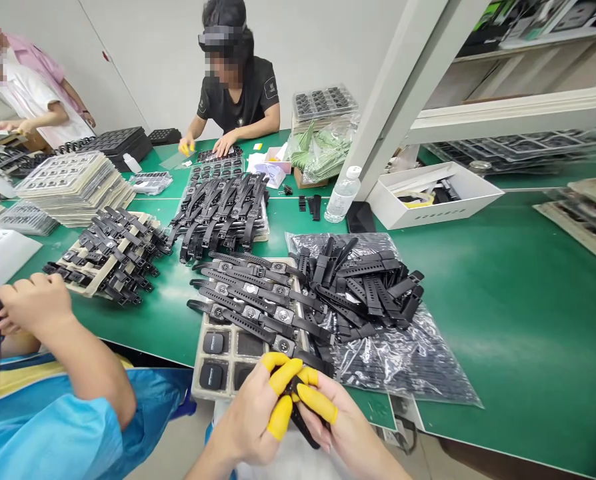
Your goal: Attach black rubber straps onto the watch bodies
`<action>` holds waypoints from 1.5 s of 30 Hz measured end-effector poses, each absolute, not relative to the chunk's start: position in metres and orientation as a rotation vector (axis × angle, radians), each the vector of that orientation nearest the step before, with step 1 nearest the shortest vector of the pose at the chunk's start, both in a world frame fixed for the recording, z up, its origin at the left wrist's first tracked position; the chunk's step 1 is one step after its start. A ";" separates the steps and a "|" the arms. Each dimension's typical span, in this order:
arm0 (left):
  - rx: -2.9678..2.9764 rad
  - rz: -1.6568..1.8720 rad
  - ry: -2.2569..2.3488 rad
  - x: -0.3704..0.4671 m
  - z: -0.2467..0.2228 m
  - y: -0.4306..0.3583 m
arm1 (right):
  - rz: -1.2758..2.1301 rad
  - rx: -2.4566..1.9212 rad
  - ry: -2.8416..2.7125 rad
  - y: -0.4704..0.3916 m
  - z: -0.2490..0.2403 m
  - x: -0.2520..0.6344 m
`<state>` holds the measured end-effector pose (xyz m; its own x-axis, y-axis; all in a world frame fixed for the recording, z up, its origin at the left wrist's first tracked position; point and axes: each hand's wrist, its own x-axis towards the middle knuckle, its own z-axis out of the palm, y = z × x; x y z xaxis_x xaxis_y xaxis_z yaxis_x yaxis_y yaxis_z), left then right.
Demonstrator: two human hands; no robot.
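Note:
My left hand and my right hand meet at the front edge of the table, yellow finger cots on several fingertips. Both are closed on a black watch strap, whose free end hangs down between them; fingers hide its upper part, so I cannot tell whether a watch body is attached. Just beyond lies a beige compartment tray. Across it rest several watches with black straps, backs up, and square black watch bodies sit in its near compartments. Loose straps are heaped to the right on a clear plastic bag.
A co-worker's arm in blue is close at left, holding a black strap. Another person works across the table. Watch-laden trays, stacked trays, a water bottle and a white box stand farther back.

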<state>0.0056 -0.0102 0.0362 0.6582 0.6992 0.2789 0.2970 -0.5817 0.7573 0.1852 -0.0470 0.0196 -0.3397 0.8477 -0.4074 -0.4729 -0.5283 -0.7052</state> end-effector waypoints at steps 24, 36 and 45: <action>2.354 0.458 0.931 0.007 0.063 -0.008 | 1.605 -1.279 -1.237 -0.048 0.006 0.217; 2.697 0.104 1.153 -0.072 0.092 0.035 | 0.826 -1.324 -2.101 -0.026 0.033 0.229; 2.573 0.023 1.164 -0.082 0.071 0.074 | 0.495 -1.460 -2.179 -0.010 0.018 0.200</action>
